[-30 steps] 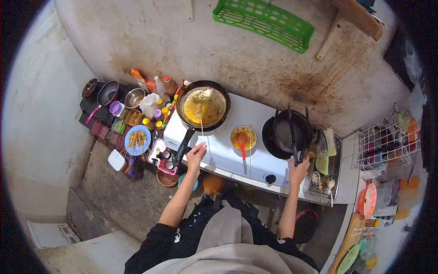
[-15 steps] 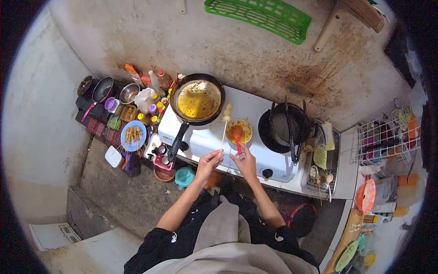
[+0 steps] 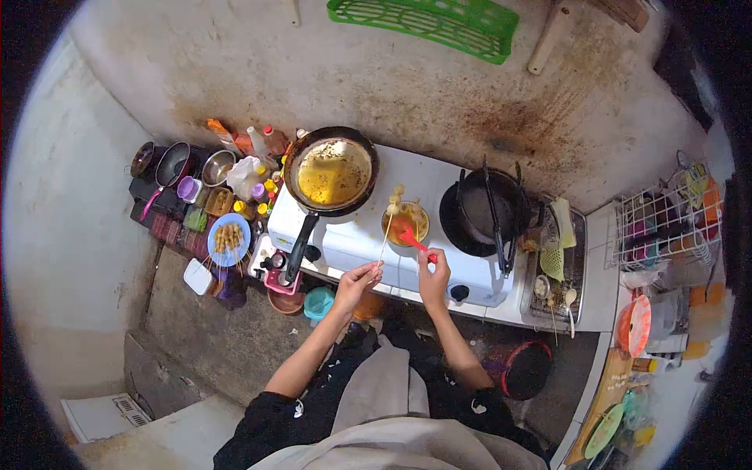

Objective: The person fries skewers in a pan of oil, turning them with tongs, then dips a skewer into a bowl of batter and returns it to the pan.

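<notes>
My left hand [image 3: 356, 280] pinches the lower end of a thin wooden skewer [image 3: 387, 227] threaded with pale food balls. The skewer's top hangs over the small yellow sauce bowl [image 3: 418, 216] on the white stove [image 3: 376, 235]. My right hand [image 3: 433, 272] grips the handle of a red brush [image 3: 412, 238] whose head rests in the sauce by the skewer's food. A black frying pan [image 3: 330, 171] with yellow oil sits on the left burner, its handle pointing toward me.
A black wok [image 3: 486, 210] holding tongs sits on the right burner. Left of the stove lie a blue plate of skewers [image 3: 228, 237], bottles and small bowls. A metal tray [image 3: 558, 270] and wire rack [image 3: 666, 227] stand right. A green basket [image 3: 427, 23] hangs above.
My left hand lifted the skewer out of the frying pan and carried it right to the sauce bowl. My right hand left the wok's tongs and took the red brush.
</notes>
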Motion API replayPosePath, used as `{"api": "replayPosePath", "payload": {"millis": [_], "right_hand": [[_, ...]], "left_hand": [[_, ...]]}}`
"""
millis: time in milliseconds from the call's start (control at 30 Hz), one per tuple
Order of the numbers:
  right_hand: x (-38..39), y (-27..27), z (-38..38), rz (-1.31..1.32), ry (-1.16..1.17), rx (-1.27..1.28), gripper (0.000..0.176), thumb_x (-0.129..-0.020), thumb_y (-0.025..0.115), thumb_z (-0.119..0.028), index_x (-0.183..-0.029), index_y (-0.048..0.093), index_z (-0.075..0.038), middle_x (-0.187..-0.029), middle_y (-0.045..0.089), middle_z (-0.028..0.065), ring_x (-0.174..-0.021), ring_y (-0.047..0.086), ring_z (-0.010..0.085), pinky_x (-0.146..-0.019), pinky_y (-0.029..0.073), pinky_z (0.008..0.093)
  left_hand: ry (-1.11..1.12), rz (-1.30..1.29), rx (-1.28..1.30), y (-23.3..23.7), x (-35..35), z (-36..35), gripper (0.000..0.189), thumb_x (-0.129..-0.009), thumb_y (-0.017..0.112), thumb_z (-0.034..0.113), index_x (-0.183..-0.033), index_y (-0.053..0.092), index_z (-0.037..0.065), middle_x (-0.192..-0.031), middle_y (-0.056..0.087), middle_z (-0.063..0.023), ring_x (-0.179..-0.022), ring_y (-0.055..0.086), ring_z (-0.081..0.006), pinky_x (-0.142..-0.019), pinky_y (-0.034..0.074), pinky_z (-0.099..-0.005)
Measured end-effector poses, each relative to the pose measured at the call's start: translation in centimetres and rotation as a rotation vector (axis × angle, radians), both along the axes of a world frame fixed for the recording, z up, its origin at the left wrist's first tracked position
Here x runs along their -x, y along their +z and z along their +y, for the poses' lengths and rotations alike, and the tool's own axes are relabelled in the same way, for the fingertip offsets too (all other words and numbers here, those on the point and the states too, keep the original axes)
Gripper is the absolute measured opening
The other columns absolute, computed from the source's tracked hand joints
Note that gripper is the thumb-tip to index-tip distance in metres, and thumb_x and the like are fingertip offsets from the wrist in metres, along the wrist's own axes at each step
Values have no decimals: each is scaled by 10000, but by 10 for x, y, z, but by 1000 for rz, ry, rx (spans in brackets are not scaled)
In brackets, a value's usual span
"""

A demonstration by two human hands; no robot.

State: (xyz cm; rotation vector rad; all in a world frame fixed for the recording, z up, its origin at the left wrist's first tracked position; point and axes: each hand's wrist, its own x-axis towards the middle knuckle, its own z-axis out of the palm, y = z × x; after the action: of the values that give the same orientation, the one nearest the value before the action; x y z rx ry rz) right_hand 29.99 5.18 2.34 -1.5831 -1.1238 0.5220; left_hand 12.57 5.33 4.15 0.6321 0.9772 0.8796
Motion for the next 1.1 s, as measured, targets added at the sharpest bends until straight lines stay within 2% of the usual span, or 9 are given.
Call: {"api": "replayPosePath", "payload": {"millis": [67, 200, 267, 433, 633, 700, 800, 933, 1100], "right_hand": [[0, 14, -6, -29, -5, -71, 111, -810, 523, -79, -771, 460, 4, -663, 493, 40, -626, 466, 99, -601, 400, 242], [-8, 27, -11, 18, -64, -77, 98, -807, 519, -50, -762, 447, 0, -683, 467, 27, -645, 443, 88, -616, 394, 228], [-12, 39, -14, 1, -92, -88, 104, -780, 544, -43, -746, 451, -10, -681, 501, 61, -629, 481, 130, -610, 403, 262], [-19, 51, -13, -26, -21, -81, 109, -801, 515, -40, -741, 431, -7, -662, 432, 19, -648, 418, 88, -629, 384, 228], [-20, 53, -6, -201, 104, -122, 95, -773, 524, -20, -747, 434, -5, -656, 455, 89, -614, 466, 158, -593, 396, 264], [-21, 53, 0, -242, 129, -120, 86, -752, 530, -3, -752, 445, 8, -684, 480, 114, -602, 498, 224, -570, 404, 301], [-25, 53, 9, -268, 175, -133, 88, -735, 526, 14, -745, 440, 6, -680, 471, 116, -609, 498, 228, -569, 405, 309], [-28, 53, 11, -279, 234, -119, 99, -714, 530, 22, -743, 437, 3, -679, 461, 115, -604, 492, 235, -562, 404, 316], [-27, 56, -4, -355, 352, -121, 103, -703, 533, 19, -730, 435, 2, -685, 451, 115, -601, 486, 238, -556, 405, 320]], "left_hand": [[-7, -1, 5, -2, 1, 1, 302, -808, 553, 160, -1055, 531, -12, -917, 575, -39, -826, 540, -91, -772, 440, -215], [-23, 17, 1, -3, 0, 3, 295, -805, 556, 159, -1045, 539, -11, -918, 577, -41, -828, 544, -94, -775, 443, -219], [-28, 17, -4, -6, -1, 2, 290, -804, 557, 157, -1040, 543, -11, -914, 578, -43, -825, 545, -94, -774, 445, -219], [-81, 67, -43, -9, -1, -2, 275, -803, 558, 150, -1027, 553, -8, -910, 581, -51, -823, 546, -94, -765, 450, -211], [-114, 129, -17, -11, 4, -8, 277, -801, 561, 151, -1032, 555, -3, -894, 589, -47, -809, 546, -81, -736, 443, -189], [-91, 91, -17, -17, 5, -10, 282, -803, 560, 155, -1037, 554, -3, -886, 592, -44, -801, 544, -75, -740, 437, -189], [-132, 104, -32, -20, 9, -13, 294, -807, 549, 174, -1048, 552, 7, -970, 581, -38, -832, 519, -74, -781, 394, -204], [-132, 103, -91, -18, 12, -14, 295, -814, 538, 178, -1053, 549, 6, -968, 580, -36, -839, 520, -79, -779, 397, -208], [-143, 132, -43, -21, 13, -12, 300, -814, 537, 178, -1057, 544, 2, -968, 578, -34, -855, 522, -83, -784, 403, -211]]}}
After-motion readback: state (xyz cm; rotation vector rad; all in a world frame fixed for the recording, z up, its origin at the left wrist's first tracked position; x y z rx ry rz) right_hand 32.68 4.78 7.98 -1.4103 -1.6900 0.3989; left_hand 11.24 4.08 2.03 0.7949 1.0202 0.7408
